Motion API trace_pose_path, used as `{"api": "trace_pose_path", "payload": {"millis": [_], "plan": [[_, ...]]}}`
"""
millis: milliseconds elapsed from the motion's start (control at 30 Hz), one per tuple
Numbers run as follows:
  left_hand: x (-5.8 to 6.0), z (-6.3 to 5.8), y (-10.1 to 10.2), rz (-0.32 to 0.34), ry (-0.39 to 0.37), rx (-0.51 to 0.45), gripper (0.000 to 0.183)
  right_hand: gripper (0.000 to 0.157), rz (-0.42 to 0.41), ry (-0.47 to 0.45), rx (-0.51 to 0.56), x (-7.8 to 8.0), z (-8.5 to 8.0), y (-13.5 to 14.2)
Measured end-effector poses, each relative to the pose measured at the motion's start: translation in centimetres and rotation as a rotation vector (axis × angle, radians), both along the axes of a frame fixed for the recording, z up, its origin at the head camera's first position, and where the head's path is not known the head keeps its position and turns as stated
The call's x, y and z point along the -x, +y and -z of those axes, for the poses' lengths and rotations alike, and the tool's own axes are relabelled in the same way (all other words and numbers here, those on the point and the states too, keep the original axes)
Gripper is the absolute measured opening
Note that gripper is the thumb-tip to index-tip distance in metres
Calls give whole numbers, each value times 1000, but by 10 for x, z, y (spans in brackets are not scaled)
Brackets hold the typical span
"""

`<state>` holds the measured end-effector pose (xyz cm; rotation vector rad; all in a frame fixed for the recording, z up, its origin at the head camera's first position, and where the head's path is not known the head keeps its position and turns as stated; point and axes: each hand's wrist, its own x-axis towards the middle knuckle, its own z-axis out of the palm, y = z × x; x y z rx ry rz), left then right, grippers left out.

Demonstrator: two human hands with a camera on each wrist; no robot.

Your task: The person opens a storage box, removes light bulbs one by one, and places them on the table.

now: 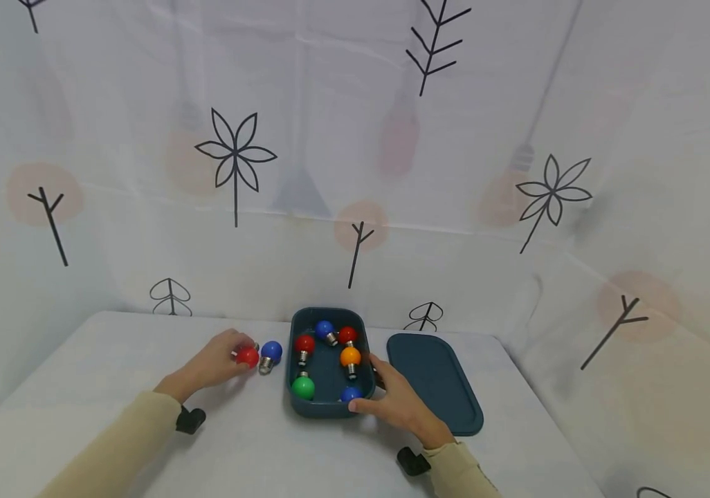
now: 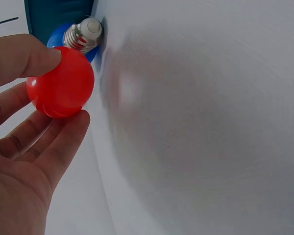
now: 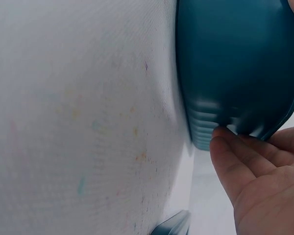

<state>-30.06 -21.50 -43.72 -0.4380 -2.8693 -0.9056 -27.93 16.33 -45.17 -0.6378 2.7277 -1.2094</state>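
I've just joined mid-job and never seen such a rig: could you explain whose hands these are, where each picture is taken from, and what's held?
There's no robot: a person works bare-handed. The wide picture comes from a head camera looking forward and down; the others from a camera on each wrist. On the white-covered table stands a dark teal box with red, blue, orange and green bulbs inside. What looks like its lid lies to the right; a blue bulb lies to the left. The left hand pinches a red bulb; the right hand holds the box's right side.
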Motion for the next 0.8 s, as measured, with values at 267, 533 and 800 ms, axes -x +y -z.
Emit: {"api": "trace_pose_path", "payload": {"millis": [267,533,800], "plan": [[3,6,-1,-3,-26,-6,40,101,-5,6,10,0,1,0],[4,8,-1,-9,-55,-14,38,101,-5,10,5,1,1,0],[2,7,-1,-10,-66,-18,42,102,-1,-3,-1,1,1,0]]}}
